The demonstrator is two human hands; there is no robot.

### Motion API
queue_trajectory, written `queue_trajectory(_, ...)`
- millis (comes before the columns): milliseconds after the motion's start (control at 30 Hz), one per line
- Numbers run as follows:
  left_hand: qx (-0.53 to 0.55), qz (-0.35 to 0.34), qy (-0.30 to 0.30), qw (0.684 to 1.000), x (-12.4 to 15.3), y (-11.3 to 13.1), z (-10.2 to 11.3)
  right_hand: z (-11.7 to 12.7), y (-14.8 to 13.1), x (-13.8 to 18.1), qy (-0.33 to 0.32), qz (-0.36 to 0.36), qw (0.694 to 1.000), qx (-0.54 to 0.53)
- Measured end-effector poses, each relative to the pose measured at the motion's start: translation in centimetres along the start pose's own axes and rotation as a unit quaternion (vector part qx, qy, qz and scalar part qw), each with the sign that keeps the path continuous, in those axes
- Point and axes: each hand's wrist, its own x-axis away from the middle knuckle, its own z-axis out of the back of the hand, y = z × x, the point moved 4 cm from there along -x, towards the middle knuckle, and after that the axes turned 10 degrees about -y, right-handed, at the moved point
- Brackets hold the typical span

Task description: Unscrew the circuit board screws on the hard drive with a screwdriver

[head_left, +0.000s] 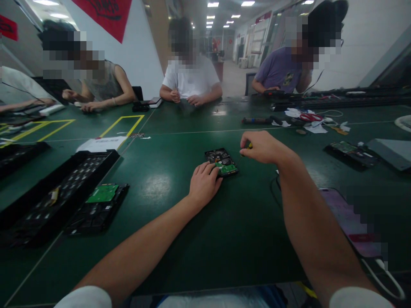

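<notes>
A hard drive (227, 159) with a green circuit board lies on the green table in front of me. My left hand (205, 182) rests over its near left edge, fingers curled onto it and steadying it against the tabletop. To the right of the drive and a little above the table, my right hand (261, 147) is closed around a small yellow-and-black tool (249, 146). Most of that tool is hidden by my fingers, so its exact kind does not show. A gap separates the right hand from the drive.
At left are a long black tray (73, 184) and another hard drive (99, 205). A phone (349, 222) with a white cable lies by my right forearm. Further right sit another drive (351, 154) and a grey box (393, 152). Several people sit across the table (180, 256).
</notes>
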Motion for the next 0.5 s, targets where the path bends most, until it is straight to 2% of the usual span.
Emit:
queue_trajectory(233,0.008,-0.02,0.039,0.999,-0.3,-0.6,-0.7,0.0,0.0,-0.1,-0.006,-0.004,1.0,0.017)
queue_trajectory(500,-0.011,-0.014,0.036,0.999,-0.5,-1.5,-0.7,0.0,-0.1,0.0,-0.015,-0.013,1.0,0.004)
